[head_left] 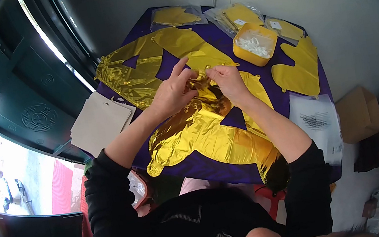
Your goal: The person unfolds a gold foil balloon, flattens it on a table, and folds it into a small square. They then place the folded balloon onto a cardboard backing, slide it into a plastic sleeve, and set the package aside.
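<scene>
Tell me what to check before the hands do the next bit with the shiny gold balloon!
1. Both hands gripping: left hand and right hand pinch the gold foil balloon near its top edge. Ok.
2. Foil smooth where the fingers work: it is crumpled there. Not ok.
3. Balloon resting on the purple tablecloth: ok.
4. Yellow tub of white pieces close by the right hand: ok.
5. Anything small held between the fingertips: cannot tell.
</scene>
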`<state>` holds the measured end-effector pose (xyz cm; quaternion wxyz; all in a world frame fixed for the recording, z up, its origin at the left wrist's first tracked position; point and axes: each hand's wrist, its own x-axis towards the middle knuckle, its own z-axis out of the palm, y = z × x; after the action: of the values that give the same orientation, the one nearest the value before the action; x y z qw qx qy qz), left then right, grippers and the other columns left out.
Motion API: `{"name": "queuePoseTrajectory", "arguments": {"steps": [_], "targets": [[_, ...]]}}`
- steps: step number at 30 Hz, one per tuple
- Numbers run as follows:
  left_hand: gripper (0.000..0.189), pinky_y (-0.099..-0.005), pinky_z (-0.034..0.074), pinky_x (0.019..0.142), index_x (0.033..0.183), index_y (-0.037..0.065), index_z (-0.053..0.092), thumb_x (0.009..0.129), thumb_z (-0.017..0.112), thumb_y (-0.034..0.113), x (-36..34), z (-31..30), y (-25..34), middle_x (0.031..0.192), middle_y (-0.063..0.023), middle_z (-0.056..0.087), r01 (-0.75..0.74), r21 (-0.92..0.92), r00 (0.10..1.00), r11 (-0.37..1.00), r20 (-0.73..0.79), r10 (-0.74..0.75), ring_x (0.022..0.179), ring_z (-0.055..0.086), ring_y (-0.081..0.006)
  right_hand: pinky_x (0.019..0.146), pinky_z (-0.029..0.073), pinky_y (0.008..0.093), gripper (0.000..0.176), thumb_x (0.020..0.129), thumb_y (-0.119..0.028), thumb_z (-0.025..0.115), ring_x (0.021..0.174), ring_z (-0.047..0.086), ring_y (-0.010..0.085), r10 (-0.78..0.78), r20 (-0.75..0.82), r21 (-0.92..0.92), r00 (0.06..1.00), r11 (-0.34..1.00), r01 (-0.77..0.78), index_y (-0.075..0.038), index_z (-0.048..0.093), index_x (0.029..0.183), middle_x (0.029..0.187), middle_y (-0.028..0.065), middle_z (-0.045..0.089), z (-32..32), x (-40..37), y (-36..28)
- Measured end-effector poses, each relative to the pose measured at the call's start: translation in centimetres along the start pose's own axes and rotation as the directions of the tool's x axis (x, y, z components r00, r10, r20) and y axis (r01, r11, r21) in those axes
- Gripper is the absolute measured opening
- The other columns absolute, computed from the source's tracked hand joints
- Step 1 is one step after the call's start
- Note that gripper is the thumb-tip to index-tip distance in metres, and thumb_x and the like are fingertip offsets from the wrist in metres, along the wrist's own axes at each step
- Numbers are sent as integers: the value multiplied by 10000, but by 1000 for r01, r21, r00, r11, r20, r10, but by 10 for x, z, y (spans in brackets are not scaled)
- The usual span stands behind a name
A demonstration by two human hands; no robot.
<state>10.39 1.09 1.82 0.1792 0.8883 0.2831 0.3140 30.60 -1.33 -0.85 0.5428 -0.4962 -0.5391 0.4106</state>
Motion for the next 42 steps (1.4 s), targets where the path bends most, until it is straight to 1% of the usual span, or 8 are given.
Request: {"name": "queuePoseTrajectory", "arguments": {"steps": [9,11,17,24,30,33,35,42], "targets": [[183,-280,533,638,991,17,592,848,701,52,-2,8,-18,1291,-132,580,42,-166,999,985,-8,-44,726,626,-126,580,398,231,73,917,2,550,661,464,46,-95,-66,-251,993,965,75,23,614,887,708,-28,539,-5,-11,-12],[111,-252,508,545,970,-4,605,920,640,89,1,4,-11,1212,-88,616,408,-358,913,840,177,-368,676,600,-88,593,414,235,70,892,31,540,670,491,56,-134,-70,-384,989,918,97,22,609,888,708,-16,548,-8,-12,-14],[144,-221,465,480,973,-15,608,964,595,128,0,8,-16,806,-31,642,437,-458,897,774,153,-415,601,564,-59,760,476,274,184,821,-23,583,838,617,164,-101,247,-386,964,902,194,14,651,989,851,88,644,-29,-18,-9],[179,-220,467,483,1012,-30,634,971,587,138,2,5,-11,929,-50,665,489,-419,871,765,188,-454,602,559,-48,869,474,370,281,772,-170,762,985,580,290,-432,477,-476,765,605,638,46,659,919,1024,152,626,-29,-27,-6],[218,-241,466,478,1079,-29,623,957,608,151,-6,12,-22,702,-52,636,-14,-73,945,997,-326,-10,537,544,-105,639,449,337,166,834,-80,711,704,578,220,-395,187,-488,899,757,434,41,615,773,734,92,595,-15,-25,4],[369,-289,533,527,1091,-93,588,985,558,258,-13,-17,20,866,-185,689,492,-158,838,856,-180,-515,551,616,-184,650,464,385,183,820,-118,722,697,582,297,-256,81,-452,963,852,264,26,618,773,723,139,589,-17,-20,3],[594,-343,584,580,1134,-175,518,1007,469,403,-19,-27,36,1007,-319,655,787,-593,545,173,535,-645,595,678,-295,639,459,380,198,821,-124,726,681,578,289,-232,71,-431,970,870,240,26,608,769,736,142,592,-19,-19,3],[889,-471,557,898,1325,-208,310,968,441,596,-18,25,26,1216,-443,495,611,-779,589,-142,567,-576,1065,623,-477,630,458,369,252,805,-159,760,684,588,266,-161,103,-465,982,864,190,20,585,798,793,149,610,-15,-20,-3]]}}
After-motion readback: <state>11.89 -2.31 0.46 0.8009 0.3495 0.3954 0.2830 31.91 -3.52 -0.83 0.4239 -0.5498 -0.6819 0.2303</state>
